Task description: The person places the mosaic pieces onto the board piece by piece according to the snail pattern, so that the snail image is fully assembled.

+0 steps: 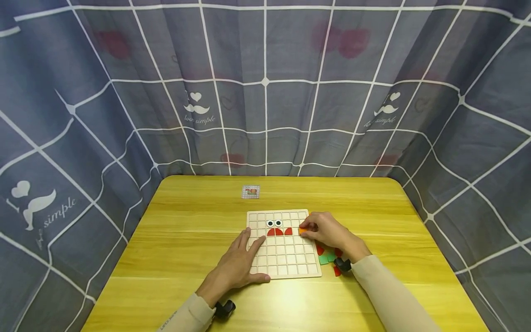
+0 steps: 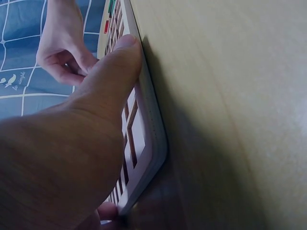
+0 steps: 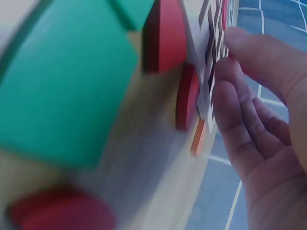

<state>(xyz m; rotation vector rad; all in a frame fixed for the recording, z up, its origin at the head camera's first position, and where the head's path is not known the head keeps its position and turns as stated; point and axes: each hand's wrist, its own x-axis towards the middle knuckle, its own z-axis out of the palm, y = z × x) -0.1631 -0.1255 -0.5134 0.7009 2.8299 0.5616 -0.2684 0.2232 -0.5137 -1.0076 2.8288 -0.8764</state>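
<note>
A pale wooden grid board (image 1: 286,258) lies on the table. My left hand (image 1: 238,260) rests spread over its left side, the thumb along the near edge; the left wrist view shows that thumb (image 2: 108,76) on the rim. Two round eye pieces (image 1: 274,223) sit in the upper cells, with several red curved pieces (image 1: 279,232) in the row below. Over the board's right side my right hand (image 1: 329,230) pinches a small orange piece (image 1: 302,230), partly covered by the fingertips. In the right wrist view, the fingers (image 3: 235,110) hide that piece.
Loose green pieces (image 1: 323,259) and red pieces (image 1: 337,271) lie right of the board, partly under my right wrist. Another orange piece (image 3: 198,137) lies by the board's edge. A small picture card (image 1: 250,192) lies behind the board. A grid-patterned curtain (image 1: 265,115) surrounds the table.
</note>
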